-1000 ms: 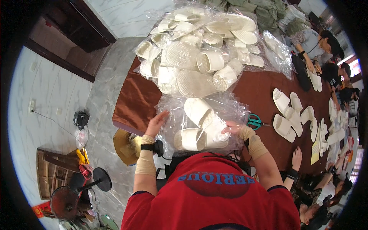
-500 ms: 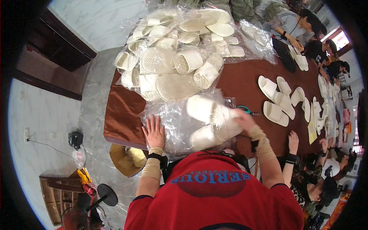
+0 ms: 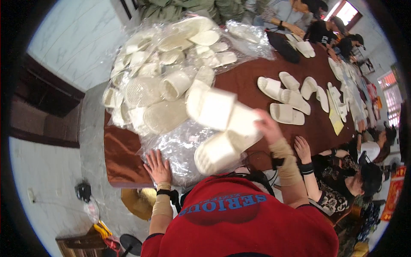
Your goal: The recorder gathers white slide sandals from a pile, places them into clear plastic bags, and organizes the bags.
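A pair of white slide slippers is held side by side above the table, with straps facing up and toes pointing left. Closed round their heel ends is my right hand. My left hand lies flat with fingers spread on the near left edge of a clear plastic bag. Part of that bag is hidden under the slippers. Just beyond it rises a heap of white slippers in clear bags, whose near right side is overlapped by the held pair.
Several loose white slippers lie on the brown tablecloth to the right. Another person's hand rests at the near edge. An open bin stands on the floor at left. More people work along the far right.
My right hand has lifted the slipper pair off the bag and tilted it. My left hand stays on the plastic. The whole view has shifted, moving the table leftward.
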